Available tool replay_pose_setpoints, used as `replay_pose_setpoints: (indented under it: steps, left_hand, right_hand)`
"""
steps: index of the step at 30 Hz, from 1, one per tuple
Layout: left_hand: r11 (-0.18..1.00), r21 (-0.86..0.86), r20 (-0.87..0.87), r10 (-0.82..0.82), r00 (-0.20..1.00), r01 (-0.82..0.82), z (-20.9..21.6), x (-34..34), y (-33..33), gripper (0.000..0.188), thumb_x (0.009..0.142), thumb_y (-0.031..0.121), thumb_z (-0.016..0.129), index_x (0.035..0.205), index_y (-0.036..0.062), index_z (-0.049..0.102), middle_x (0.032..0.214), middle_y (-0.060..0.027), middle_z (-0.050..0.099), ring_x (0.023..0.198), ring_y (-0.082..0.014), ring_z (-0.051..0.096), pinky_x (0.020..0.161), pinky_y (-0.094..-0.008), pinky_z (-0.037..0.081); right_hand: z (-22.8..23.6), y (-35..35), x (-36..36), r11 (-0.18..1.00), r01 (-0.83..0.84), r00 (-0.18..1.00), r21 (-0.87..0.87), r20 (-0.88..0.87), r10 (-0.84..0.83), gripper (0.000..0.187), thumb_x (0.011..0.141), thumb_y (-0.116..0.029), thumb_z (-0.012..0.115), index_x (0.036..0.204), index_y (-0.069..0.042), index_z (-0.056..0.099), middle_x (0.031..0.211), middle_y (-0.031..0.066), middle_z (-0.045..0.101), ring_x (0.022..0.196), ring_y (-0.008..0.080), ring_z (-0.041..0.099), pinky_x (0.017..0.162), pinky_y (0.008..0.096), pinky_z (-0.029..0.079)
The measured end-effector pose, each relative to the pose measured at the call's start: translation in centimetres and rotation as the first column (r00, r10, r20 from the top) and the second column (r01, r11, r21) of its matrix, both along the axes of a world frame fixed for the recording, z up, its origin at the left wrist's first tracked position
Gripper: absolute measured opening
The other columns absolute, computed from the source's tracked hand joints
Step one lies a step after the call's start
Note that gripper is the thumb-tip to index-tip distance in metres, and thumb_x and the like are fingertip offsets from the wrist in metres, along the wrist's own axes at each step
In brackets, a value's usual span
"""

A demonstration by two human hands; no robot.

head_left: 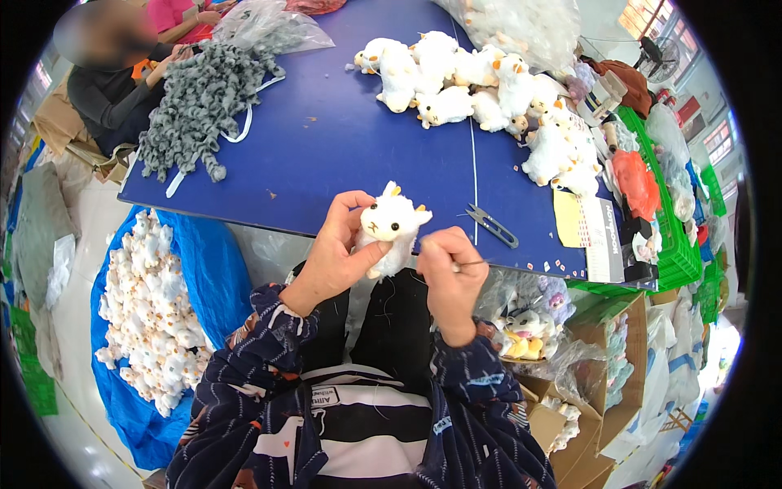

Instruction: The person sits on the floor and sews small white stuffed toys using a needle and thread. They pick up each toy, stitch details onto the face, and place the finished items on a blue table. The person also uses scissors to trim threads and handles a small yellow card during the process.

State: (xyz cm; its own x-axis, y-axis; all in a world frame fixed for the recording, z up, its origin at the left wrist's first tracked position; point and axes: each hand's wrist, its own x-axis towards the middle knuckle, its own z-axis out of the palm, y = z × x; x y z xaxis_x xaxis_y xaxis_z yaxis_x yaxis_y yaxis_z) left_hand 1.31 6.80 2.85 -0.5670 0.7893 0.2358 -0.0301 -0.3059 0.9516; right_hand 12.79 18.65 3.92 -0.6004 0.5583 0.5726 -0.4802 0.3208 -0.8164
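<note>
White plush toy (393, 232) sits above the lap, at the near edge of the blue table (326, 155). At left, a blue bag (216, 261) holds small white pieces (155, 318). The left hand (330, 253) is closed around the toy, thumb across its front (its face is turned upward). Just beside it, the right hand (450, 269) curls tightly round a thin rod (471, 263); farther right lie snips (493, 226).
</note>
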Motion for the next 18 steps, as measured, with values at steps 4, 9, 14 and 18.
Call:
replay_pose_setpoints:
  steps: [4, 9, 14, 18]
  left_hand:
    - [0.995, 0.023, -0.287, 0.095, 0.953, -0.093, 0.6, -0.5, -0.4, 0.05, 0.077, -0.003, 0.062, 0.121, 0.0081, 0.041, 0.117, -0.0116, 0.055, 0.108, -0.0202, 0.054, 0.092, -0.0345, 0.043]
    - [0.989, -0.094, -0.863, -0.023, 0.505, -0.115, 2.2, -2.5, -0.2, 0.042, 0.07, 0.003, 0.063, 0.11, 0.0102, 0.056, 0.12, -0.0107, 0.055, 0.114, -0.0331, 0.05, 0.104, -0.0495, 0.028]
    - [0.865, -0.052, -0.981, 0.051, 0.19, -0.498, 0.4, -0.7, -1.6, 0.034, 0.069, 0.006, 0.066, 0.102, 0.012, 0.066, 0.118, -0.0094, 0.056, 0.113, -0.0276, 0.052, 0.097, -0.0402, 0.037]
    - [0.91, -0.142, -0.694, 0.189, 0.695, -0.389, -0.9, 0.5, -2.6, 0.035, 0.078, -0.007, 0.057, 0.11, 0.0054, 0.064, 0.127, -0.0155, 0.052, 0.098, -0.022, 0.058, 0.072, -0.0321, 0.051]
  right_hand:
    - [-0.1, 2.7, 4.3, 0.839, -0.435, 0.864, -0.327, 0.11, 0.491, 0.026, 0.091, -0.015, 0.055, 0.071, 0.001, 0.057, 0.072, 0.0083, 0.058, 0.054, 0.012, 0.05, 0.051, 0.0226, 0.039]
    - [-0.4, 2.1, 1.6, 0.998, -0.003, 0.911, -0.07, 0.411, 0.032, 0.026, 0.088, -0.012, 0.063, 0.11, 0.001, 0.061, 0.098, 0.009, 0.062, 0.077, 0.0091, 0.057, 0.063, 0.022, 0.046]
    - [-5.4, 0.4, -0.6, 0.997, 0.02, 0.914, -0.077, 0.406, 0.013, 0.032, 0.088, -0.014, 0.064, 0.116, 0.001, 0.058, 0.094, 0.0073, 0.062, 0.076, 0.0085, 0.054, 0.065, 0.0228, 0.045]
    - [-5.6, -0.5, -0.8, 0.997, 0.034, 0.905, -0.066, 0.426, -0.003, 0.031, 0.088, -0.014, 0.064, 0.115, 0.002, 0.058, 0.091, 0.0062, 0.061, 0.076, 0.0079, 0.054, 0.064, 0.0227, 0.045]
